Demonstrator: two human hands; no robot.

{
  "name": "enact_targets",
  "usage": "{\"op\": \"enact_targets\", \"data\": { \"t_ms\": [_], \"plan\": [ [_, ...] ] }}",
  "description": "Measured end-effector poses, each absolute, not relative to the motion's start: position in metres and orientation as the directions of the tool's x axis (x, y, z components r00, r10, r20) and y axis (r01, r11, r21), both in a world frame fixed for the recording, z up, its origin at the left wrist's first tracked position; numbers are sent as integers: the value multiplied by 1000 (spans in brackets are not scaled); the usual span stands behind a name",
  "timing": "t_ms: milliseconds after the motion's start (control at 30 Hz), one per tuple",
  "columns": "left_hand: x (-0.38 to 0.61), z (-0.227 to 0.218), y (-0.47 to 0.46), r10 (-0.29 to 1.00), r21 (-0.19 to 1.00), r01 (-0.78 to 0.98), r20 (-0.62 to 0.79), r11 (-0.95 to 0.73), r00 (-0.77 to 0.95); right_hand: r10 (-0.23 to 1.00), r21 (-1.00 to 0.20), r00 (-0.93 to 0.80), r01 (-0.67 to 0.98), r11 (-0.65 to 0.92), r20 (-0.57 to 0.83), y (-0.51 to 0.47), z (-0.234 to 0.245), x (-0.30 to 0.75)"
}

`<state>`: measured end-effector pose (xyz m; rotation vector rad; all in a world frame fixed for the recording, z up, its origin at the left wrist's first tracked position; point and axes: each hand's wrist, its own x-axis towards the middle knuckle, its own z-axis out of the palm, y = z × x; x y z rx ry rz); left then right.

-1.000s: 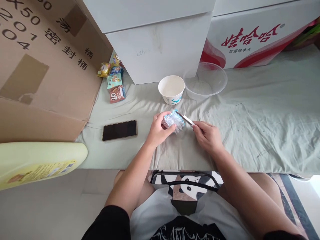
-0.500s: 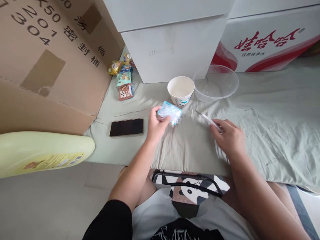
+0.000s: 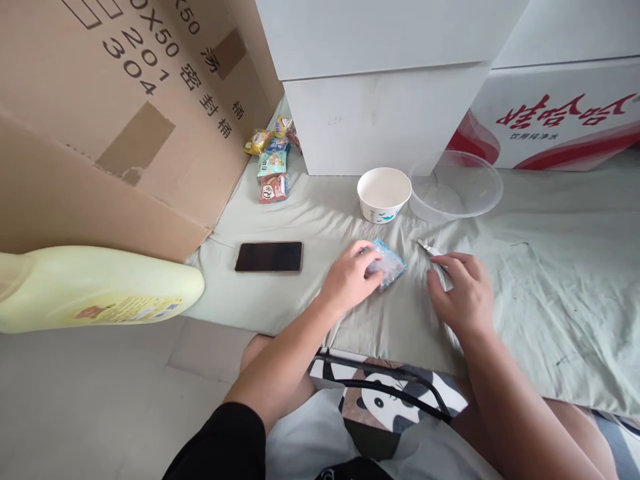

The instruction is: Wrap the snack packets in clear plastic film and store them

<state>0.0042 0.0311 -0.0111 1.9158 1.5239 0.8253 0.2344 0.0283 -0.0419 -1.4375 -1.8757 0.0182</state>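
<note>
My left hand (image 3: 350, 281) grips a small clear-and-blue plastic packet (image 3: 386, 264) and presses it down on the pale green cloth (image 3: 540, 267). My right hand (image 3: 460, 293) lies just to the right of it, fingers curled round a small white-handled blade (image 3: 431, 251) whose tip points up and left. A white paper bowl (image 3: 384, 193) stands just beyond the packet, and an empty clear plastic bowl (image 3: 456, 185) sits to its right.
A black phone (image 3: 269, 257) lies left of my hands. Several snack packets (image 3: 273, 163) sit by a big cardboard box (image 3: 115, 127). A white box (image 3: 380, 100) and a red-printed carton (image 3: 560, 120) stand behind. A yellow bottle (image 3: 95, 290) lies at the left.
The packet and blade were together at first, then my hands parted. My left hand has since lowered the packet onto the cloth, and my right hand has come back closer with the blade.
</note>
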Motion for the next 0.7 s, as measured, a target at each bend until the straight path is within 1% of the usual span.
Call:
{"op": "enact_targets", "data": {
  "t_ms": [67,133,200,233,300,367,433,500,567,633,700],
  "plan": [
    [4,-10,33,993,857,503,81,-111,82,847,-518,-190,718,464,496,25,-40,225],
    [3,-8,36,999,962,269,-42,37,14,843,-573,-304,627,528,444,23,-40,218],
    [2,-6,41,984,983,55,-175,176,-36,850,-610,-349,593,526,394,22,-41,214],
    [0,-5,43,974,976,-9,-218,218,-59,864,-625,-346,596,504,366,23,-42,213],
    [-3,-6,48,961,967,-60,-252,247,-117,891,-648,-318,612,455,325,24,-42,215],
    [-10,-9,53,955,971,-53,-239,233,-175,895,-667,-299,598,445,330,25,-42,219],
    [-19,-12,57,949,978,20,-195,206,-249,894,-683,-237,581,444,380,27,-41,224],
    [-30,-14,58,934,964,198,-99,176,-343,897,-686,-80,615,388,435,28,-39,229],
    [-38,-12,58,914,914,374,10,156,-406,868,-676,109,677,291,484,28,-35,233],
    [-41,-9,56,916,878,468,103,99,-387,825,-665,224,712,225,519,28,-31,235],
    [-38,-7,54,949,861,507,193,-42,-250,816,-655,232,722,221,530,28,-28,235]
  ]
}}
